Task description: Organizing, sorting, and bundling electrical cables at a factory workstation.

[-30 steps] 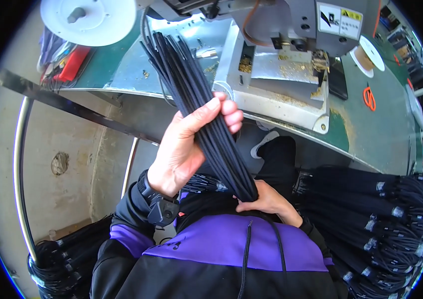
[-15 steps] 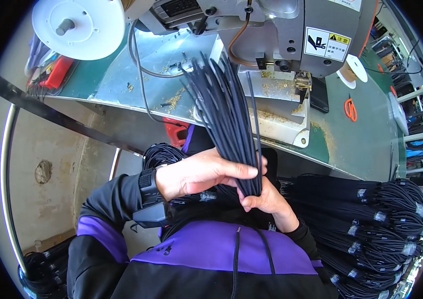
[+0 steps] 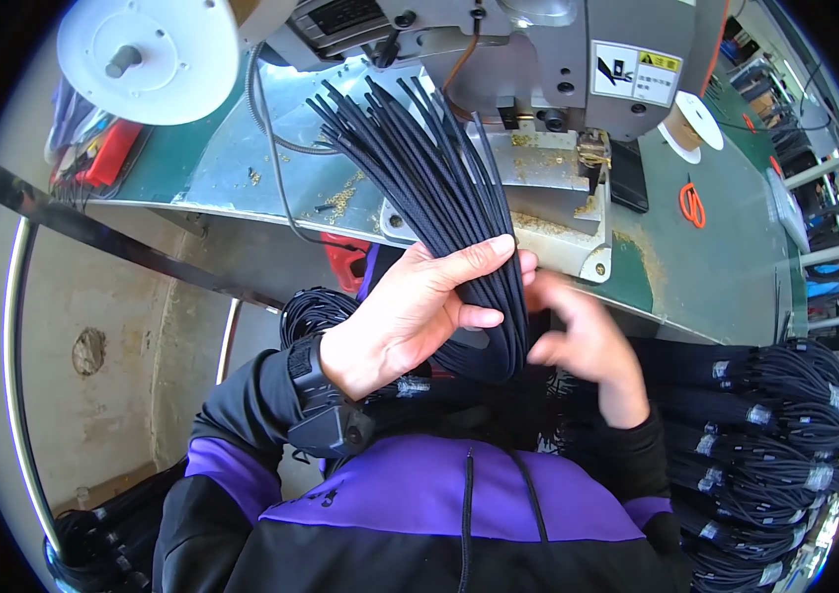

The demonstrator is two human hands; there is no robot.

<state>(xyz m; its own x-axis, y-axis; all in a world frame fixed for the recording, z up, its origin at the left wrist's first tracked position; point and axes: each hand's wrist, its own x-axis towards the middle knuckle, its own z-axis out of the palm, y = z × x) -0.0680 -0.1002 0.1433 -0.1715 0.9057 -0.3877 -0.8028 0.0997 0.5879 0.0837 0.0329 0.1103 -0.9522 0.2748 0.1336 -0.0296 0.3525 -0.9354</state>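
A thick bundle of black cords is gripped in my left hand, its thumb laid across the front of the strands. The loose upper ends fan out toward the machine, while the lower part curves round below my fingers. My right hand is just right of the bundle, slightly blurred, thumb and fingers apart with nothing seen between them. Whether its fingertips touch the cords I cannot tell.
Ahead stands a grey machine on a green bench. Orange-handled scissors and a paper-coloured reel lie to its right. A large white spool is at upper left. Several tied black cord bundles are heaped at right.
My right hand has let go of the bundle's lower end and moved right. My left hand has turned and shifted slightly up and left, and the cords now lean further left.
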